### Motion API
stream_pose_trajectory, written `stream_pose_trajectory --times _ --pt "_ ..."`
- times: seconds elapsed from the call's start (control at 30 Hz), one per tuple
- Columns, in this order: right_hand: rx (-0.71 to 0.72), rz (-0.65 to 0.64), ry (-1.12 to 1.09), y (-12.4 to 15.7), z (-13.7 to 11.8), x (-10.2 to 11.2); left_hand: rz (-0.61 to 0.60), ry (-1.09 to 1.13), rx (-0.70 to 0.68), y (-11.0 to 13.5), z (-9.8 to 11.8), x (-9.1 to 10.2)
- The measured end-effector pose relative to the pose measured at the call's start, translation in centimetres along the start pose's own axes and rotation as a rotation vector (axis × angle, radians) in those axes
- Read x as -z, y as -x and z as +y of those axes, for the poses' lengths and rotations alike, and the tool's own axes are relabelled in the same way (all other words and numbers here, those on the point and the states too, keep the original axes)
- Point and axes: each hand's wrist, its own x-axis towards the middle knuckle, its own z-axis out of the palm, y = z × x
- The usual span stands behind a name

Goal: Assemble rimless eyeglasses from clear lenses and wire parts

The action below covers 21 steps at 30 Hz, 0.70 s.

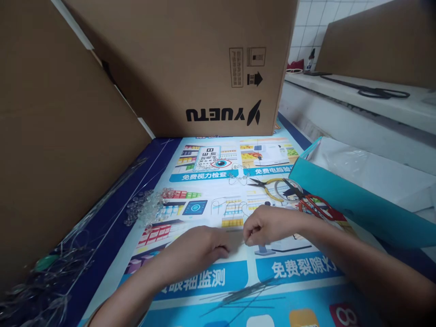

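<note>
My left hand [207,245] is closed in a pinch over the middle of the printed sheet, its fingertips smeared by motion. Close beside it, my right hand [262,225] is curled shut, knuckles up. A faint thin line runs between the two hands, but what the fingers hold is too small to make out. Below them lies a loose bundle of thin straight wires [250,290]. Just beyond the hands are several bent wire pieces [230,206]. Yellow-handled pliers [272,188] and red-handled cutters [313,205] rest past my right hand.
Small clear pieces [146,206] are heaped at the left of the sheet. A tangle of clear-looking items [51,277] lies at the lower left. Large cardboard [170,68] stands behind, and a teal box [357,200] sits at the right. Black scissors [381,92] lie on a ledge.
</note>
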Motion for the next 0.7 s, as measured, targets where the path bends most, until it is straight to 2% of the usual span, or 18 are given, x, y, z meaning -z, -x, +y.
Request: stream_pose_trajectory --times 0.13,0.27,0.43,0.57,0.7 --pt "0.102 -0.169 -0.009 0.1 -0.3 0.1 -0.125 0.034 -0.024 0.4 -0.2 0.0" --pt "0.096 -0.319 0.023 0.1 -0.7 -0.2 -0.265 0.122 -0.080 0.5 0.0 0.0" --pt "0.057 -0.376 0.002 0.0 -0.7 -0.4 -0.297 0.122 -0.029 0.7 0.1 0.1" --pt "0.059 -0.455 0.012 0.0 -0.7 -0.6 -0.343 0.109 -0.084 1.0 -0.4 0.2" --pt "0.065 -0.486 0.059 0.3 -1.3 -0.8 -0.274 0.060 -0.079 1.5 -0.9 0.7"
